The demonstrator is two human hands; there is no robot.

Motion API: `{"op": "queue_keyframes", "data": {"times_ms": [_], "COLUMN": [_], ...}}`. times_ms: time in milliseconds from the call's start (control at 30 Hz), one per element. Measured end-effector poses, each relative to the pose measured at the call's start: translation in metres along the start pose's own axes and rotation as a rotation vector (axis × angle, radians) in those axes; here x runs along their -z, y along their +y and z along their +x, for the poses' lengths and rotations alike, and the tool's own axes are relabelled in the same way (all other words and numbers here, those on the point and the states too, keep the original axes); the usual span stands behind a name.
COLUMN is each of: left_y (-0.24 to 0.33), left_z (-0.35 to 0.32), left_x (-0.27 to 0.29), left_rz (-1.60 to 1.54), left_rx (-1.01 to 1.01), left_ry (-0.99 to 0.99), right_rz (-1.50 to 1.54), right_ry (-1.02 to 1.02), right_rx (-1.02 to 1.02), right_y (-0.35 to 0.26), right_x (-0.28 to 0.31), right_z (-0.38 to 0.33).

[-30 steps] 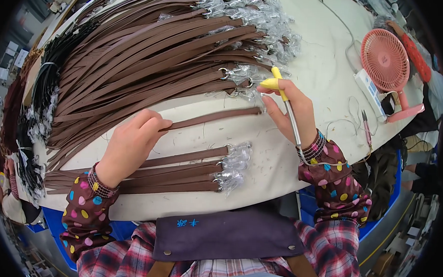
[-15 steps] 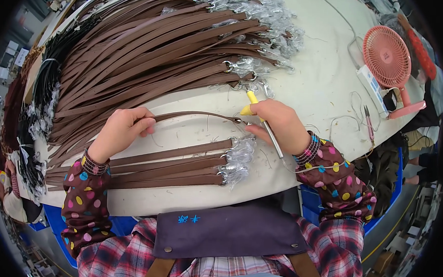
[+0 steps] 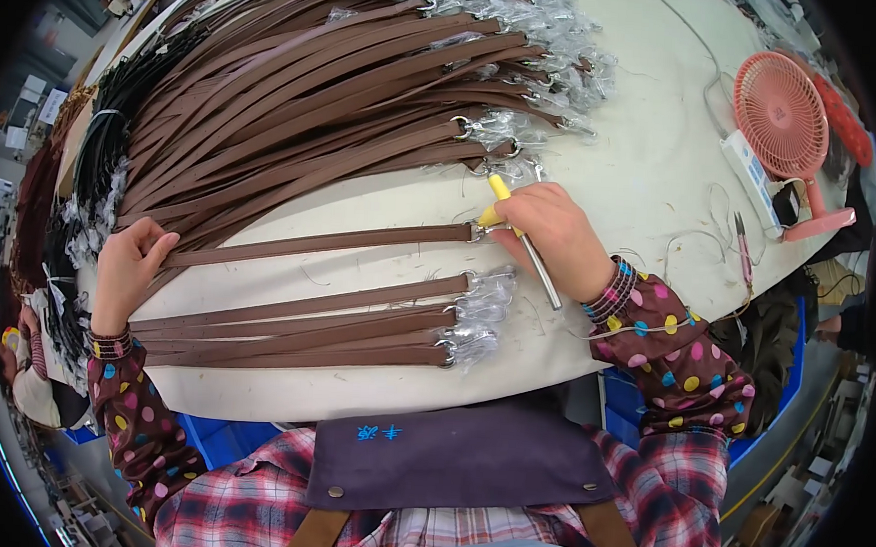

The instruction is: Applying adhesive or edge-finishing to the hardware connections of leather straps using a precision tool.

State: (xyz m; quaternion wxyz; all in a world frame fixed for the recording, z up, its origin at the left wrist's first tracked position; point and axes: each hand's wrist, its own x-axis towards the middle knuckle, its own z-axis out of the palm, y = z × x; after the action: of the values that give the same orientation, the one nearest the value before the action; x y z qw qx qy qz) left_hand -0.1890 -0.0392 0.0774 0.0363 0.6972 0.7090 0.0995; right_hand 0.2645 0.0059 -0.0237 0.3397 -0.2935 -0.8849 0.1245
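Observation:
One brown strap (image 3: 331, 239) is stretched flat across the table, its far-left part pinched between the thumb and fingers of my left hand (image 3: 131, 265). My right hand (image 3: 556, 237) is closed around a slim pen-shaped tool with a yellow end (image 3: 499, 188) and a silver metal shaft. The fingertips of that hand also touch the strap's metal clasp (image 3: 476, 232). Nearer to me lie several more brown straps (image 3: 376, 322), side by side, with clear plastic wrap (image 3: 481, 310) over their metal ends. Beyond the stretched strap spreads a big heap of brown straps (image 3: 339, 90).
At the right stand a pink fan (image 3: 781, 115) and a white power strip (image 3: 750, 176). Beside them lies a thin pointed tool (image 3: 742, 252) with a cord. Bundles of black straps (image 3: 97, 162) hang over the left side. A blue bin (image 3: 621, 402) sits below the table's front edge.
My left hand has slid left along the strap, which was bowed and is now drawn straight and flat. My right hand stays near the clasp, still holding the yellow-ended tool.

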Motion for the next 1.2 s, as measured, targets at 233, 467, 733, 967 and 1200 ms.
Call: {"op": "queue_keyframes", "data": {"times_ms": [233, 467, 733, 967, 1200], "left_y": [0.037, 0.179, 0.207, 0.206, 0.191], "left_z": [0.0, 0.011, 0.017, 0.019, 0.022], "left_x": [-0.046, -0.093, -0.114, -0.114, -0.117], "left_rz": [0.153, -0.48, -0.53, -0.565, -0.812], "left_rx": [-0.344, -0.445, -0.382, -0.359, -0.206], "left_ry": [0.118, -0.272, -0.407, -0.422, -0.544], "right_rz": [0.047, 0.054, 0.135, 0.129, 0.793], "right_ry": [-0.089, -0.102, -0.011, -0.022, 0.143], "right_rx": [0.037, -0.025, -0.082, -0.127, -0.438], "right_y": [-0.007, -0.006, -0.01, -0.01, -0.024], "right_x": [-0.011, -0.007, -0.01, -0.007, -0.005], "right_z": [0.016, 0.011, 0.011, 0.011, 0.022]}}
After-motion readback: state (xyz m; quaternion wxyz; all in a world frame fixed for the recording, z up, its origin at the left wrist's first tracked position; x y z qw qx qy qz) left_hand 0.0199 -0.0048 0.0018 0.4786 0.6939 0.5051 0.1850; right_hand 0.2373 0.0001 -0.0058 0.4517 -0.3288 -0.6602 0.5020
